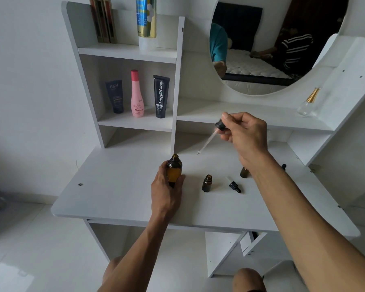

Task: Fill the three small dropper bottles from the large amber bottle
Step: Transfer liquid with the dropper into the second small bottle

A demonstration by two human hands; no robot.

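The large amber bottle [174, 167] stands uncapped on the white desk [118, 186], and my left hand [167, 190] grips its lower body. My right hand [243, 133] pinches a black-capped dropper [213, 133] in the air, its glass pipette slanting down to the left. One small amber bottle [207, 183] stands open in the desk's middle. A second small bottle [244, 172] is partly hidden behind my right wrist. A loose dropper cap [234, 185] lies between them, and another dropper cap [283, 166] shows past my right forearm. No third small bottle is visible.
Shelves at the back left hold a pink bottle [137, 94] and two dark tubes [115, 95] [161, 95]. A round mirror [272, 45] hangs behind. A clear glass bottle with a gold neck [308, 102] stands on the right ledge. A drawer [249, 243] hangs ajar under the desk.
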